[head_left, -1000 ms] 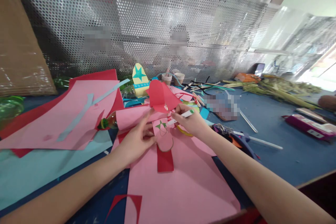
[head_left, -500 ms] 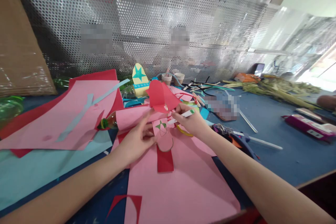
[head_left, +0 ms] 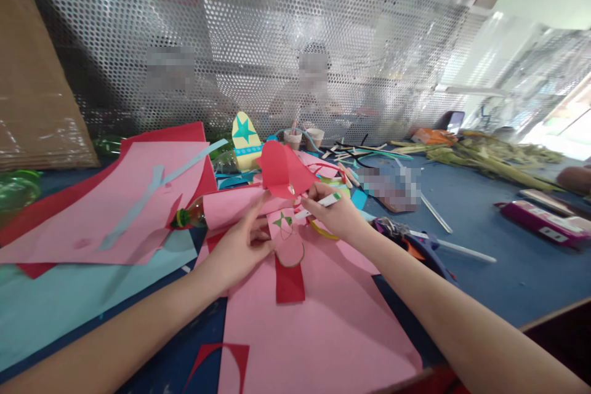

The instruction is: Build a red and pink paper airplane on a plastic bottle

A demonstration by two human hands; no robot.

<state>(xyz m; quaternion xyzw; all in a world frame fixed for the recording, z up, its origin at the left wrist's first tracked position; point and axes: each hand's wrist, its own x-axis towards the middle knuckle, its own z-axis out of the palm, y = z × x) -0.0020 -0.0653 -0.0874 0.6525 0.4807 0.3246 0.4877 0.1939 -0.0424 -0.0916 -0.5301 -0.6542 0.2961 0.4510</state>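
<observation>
Two bare hands work near the middle of the blue tabletop (head_left: pixel 489 295); the right hand (head_left: pixel 333 212) pinches a white marker (head_left: pixel 330 199) with a green end between thumb and fingertips, its other fingers curled in; the marker's tip points down toward a pink strip (head_left: pixel 290 249) with a rounded end and a green star (head_left: pixel 282 220). The left hand (head_left: pixel 242 243) has its index finger stretched away from the thumb, toward the pink-wrapped bottle (head_left: pixel 233 205); its other fingers are bent, and the thumb rests at the strip's left side.

One red fin (head_left: pixel 282 169) stands over the bottle's wrapped end; a red strip (head_left: pixel 290 285) juts from under the pink one, over a pink sheet (head_left: pixel 323 326) reaching the tabletop's near edge; red, pink and light blue papers (head_left: pixel 111 197) cover its left part; two cups (head_left: pixel 315 137) and a yellow cone (head_left: pixel 244 135) with a blue star stand toward the far edge; a glue gun (head_left: pixel 431 252) and a purple pack (head_left: pixel 540 221) lie toward the right; dry husks (head_left: pixel 489 151) fill the far right corner.
</observation>
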